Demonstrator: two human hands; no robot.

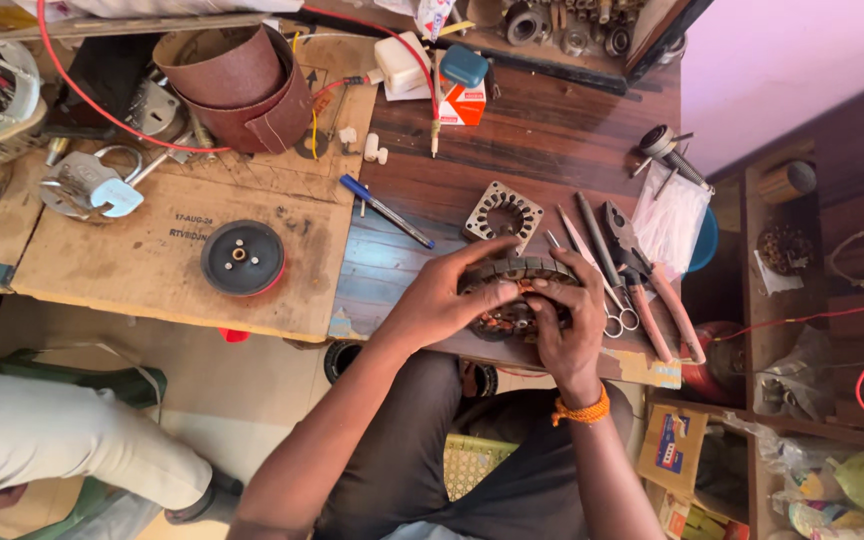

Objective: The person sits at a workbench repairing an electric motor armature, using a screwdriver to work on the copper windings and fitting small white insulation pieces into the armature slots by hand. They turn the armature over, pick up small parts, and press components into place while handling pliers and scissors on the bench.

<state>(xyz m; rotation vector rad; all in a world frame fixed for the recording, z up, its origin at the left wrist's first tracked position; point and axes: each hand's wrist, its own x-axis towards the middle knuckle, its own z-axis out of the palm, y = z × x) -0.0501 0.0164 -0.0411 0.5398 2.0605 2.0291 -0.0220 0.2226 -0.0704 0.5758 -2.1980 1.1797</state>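
Note:
A round motor stator (514,292) with copper windings sits at the near edge of the wooden table (542,140). My left hand (442,300) grips its left side, index finger stretched over the top rim. From the right, my right hand (564,325) holds the stator too, fingers pressing on the windings. An orange thread band circles my right wrist. Just behind the stator lies a flat square metal lamination plate (503,213) with a toothed round opening.
Pliers (647,280), scissors (607,300) and a screwdriver lie to the right. A blue pen (385,211), a black disc (242,257) on cardboard, a sandpaper roll (237,88) and a padlock (102,185) lie left. Another person's leg (72,440) is at lower left.

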